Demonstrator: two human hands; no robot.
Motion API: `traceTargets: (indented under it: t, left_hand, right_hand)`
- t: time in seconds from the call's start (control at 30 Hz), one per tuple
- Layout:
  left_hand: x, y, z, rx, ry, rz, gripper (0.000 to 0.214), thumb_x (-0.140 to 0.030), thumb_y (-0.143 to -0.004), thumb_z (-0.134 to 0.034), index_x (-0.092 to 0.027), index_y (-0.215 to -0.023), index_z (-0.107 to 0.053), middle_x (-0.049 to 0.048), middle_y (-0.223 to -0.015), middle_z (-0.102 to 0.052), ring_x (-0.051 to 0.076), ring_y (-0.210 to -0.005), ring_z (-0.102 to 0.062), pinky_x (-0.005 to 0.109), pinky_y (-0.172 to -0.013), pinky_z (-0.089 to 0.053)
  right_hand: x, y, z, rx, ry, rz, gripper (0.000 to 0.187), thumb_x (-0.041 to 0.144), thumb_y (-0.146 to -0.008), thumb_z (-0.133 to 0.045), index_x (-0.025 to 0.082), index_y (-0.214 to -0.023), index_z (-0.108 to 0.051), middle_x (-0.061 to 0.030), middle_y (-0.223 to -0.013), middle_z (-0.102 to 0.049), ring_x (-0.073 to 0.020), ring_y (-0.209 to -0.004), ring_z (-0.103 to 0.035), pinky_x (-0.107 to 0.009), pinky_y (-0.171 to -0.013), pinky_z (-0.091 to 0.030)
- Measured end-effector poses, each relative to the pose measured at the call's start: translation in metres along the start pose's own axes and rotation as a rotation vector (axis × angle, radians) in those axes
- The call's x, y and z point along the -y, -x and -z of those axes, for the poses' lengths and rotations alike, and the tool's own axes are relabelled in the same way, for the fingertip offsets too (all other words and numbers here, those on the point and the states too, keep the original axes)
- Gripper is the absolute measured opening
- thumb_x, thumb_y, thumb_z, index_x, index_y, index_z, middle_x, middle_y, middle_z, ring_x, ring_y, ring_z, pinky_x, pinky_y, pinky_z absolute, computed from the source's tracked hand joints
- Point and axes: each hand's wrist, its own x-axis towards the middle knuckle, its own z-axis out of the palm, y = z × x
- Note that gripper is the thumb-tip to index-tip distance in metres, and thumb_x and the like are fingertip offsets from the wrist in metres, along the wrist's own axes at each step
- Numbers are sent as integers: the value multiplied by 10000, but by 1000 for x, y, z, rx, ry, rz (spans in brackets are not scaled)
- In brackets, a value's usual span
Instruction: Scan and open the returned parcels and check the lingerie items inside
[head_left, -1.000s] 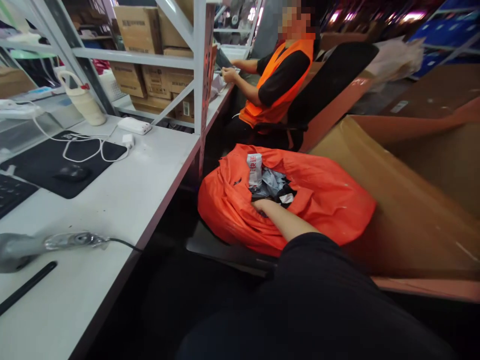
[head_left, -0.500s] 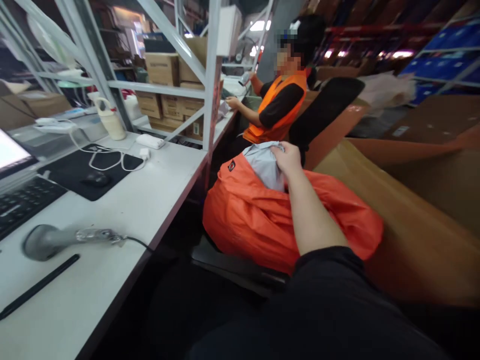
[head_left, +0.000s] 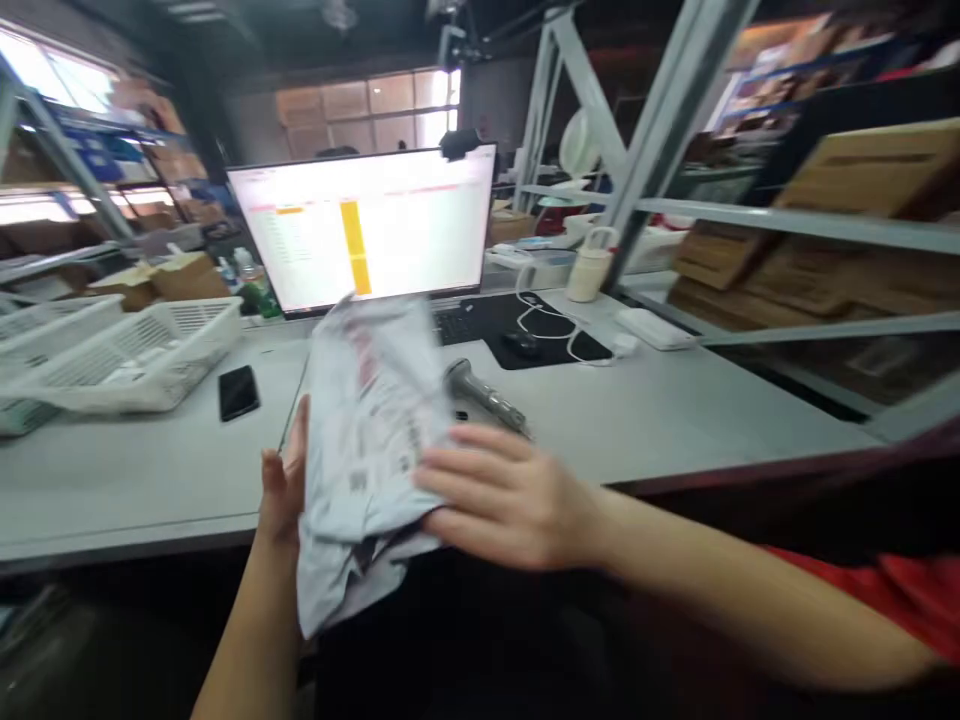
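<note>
A pale grey plastic mailing bag (head_left: 367, 430) with printed markings and a crumpled lower end is held up in front of the desk; motion blur makes the print unreadable. My left hand (head_left: 285, 485) supports it at its left edge, with some fingers hidden behind it. Across the lower right front of the bag lie the fingers of my right hand (head_left: 510, 495), stretched out flat and touching it, the thumb out of sight. Just beyond the bag, a grey handheld barcode scanner (head_left: 487, 395) rests on the desk.
A lit monitor (head_left: 420, 225) stands behind the bag. White plastic baskets (head_left: 172, 375) and a black phone (head_left: 238, 392) are at left. To the right are a mouse (head_left: 521, 343), a cream bottle (head_left: 591, 268), a white power strip (head_left: 656, 328) and a metal rack (head_left: 795, 225) with cartons.
The view has swung left from the orange sack and seated co-worker to the desk. The grey mailing bag is now before the monitor, with both my hands at it.
</note>
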Motion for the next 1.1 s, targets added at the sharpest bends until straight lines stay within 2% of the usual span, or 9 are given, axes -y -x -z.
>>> traceTargets:
  t: [0.07, 0.13, 0.2, 0.3, 0.4, 0.5, 0.73, 0.93, 1.1]
  left_hand:
    - [-3, -8, 18, -122, -43, -12, 901, -588, -702, -794, -243, -1475, -484, 127, -1435, -583, 420, -1388, -473, 540, -1126, -450]
    - [-1, -13, 38, -240, -102, -6, 953, -375, -638, -865, -252, -1489, -453, 116, -1426, -593, 405, -1352, -521, 519, -1118, -466]
    - [5, -16, 56, -332, -113, 22, 932, -310, -652, -841, -273, -1493, -440, 108, -1398, -614, 382, -1277, -596, 507, -1079, -506]
    - [13, -18, 68, -399, -99, 17, 846, -303, -716, -771, -295, -1496, -443, 101, -1337, -654, 356, -1195, -658, 506, -1047, -533]
    - [18, -17, 63, -390, -136, -30, 843, -290, -726, -758, -320, -1506, -438, 79, -1433, -594, 349, -1305, -583, 491, -1111, -481]
    - [20, -16, 59, -391, -201, -32, 875, -299, -718, -780, -329, -1517, -425, 57, -1544, -488, 358, -1409, -475, 493, -1163, -418]
    - [24, -19, 64, -449, -215, 23, 932, -326, -716, -780, -297, -1553, -372, 98, -1548, -478, 387, -1432, -436, 558, -1192, -350]
    - [25, -18, 60, -410, -181, -38, 834, -353, -748, -748, -276, -1512, -420, 76, -1600, -416, 345, -1471, -391, 458, -1193, -383]
    - [27, -19, 62, -371, -158, -82, 855, -348, -745, -755, -290, -1518, -395, 74, -1608, -400, 335, -1476, -386, 447, -1181, -397]
  right_hand:
    - [0, -21, -45, 91, -49, 179, 154, 192, -978, -590, 247, -1064, -705, -35, -1215, -718, -191, -1203, -625, -400, -1110, -474]
    - [-17, -22, -66, 118, -143, 175, 245, 267, -997, -572, 229, -1219, -667, -58, -1267, -698, -210, -1228, -607, -417, -1094, -485]
    - [-59, -8, -70, 31, -201, -10, 364, 363, -1013, -528, 218, -1336, -615, -73, -1277, -694, -219, -1220, -607, -414, -1074, -497]
    - [-148, 29, -69, -96, 28, -591, 381, 280, -1026, -421, 181, -1316, -647, -119, -1277, -684, -240, -1201, -608, -426, -1079, -472]
    - [-226, 59, -82, 277, 296, -962, 507, 156, -975, -365, 107, -1430, -582, -192, -1493, -516, -317, -1361, -478, -480, -1134, -394]
    - [-269, 69, -110, 471, 310, -975, 563, 135, -915, -447, 188, -1460, -578, -179, -1561, -442, -376, -1404, -420, -532, -1121, -383]
    - [-309, 33, -166, 563, 231, -821, 575, 173, -916, -487, 369, -1450, -574, -67, -1630, -366, -355, -1494, -289, -553, -1176, -274]
    - [-314, 19, -180, 477, 140, -805, 447, 135, -867, -547, 259, -1249, -743, -130, -1557, -466, -394, -1449, -362, -590, -1162, -296]
    - [-307, 11, -161, 296, 35, -912, 474, 122, -895, -462, 156, -1316, -677, -166, -1497, -528, -309, -1407, -454, -490, -1171, -355]
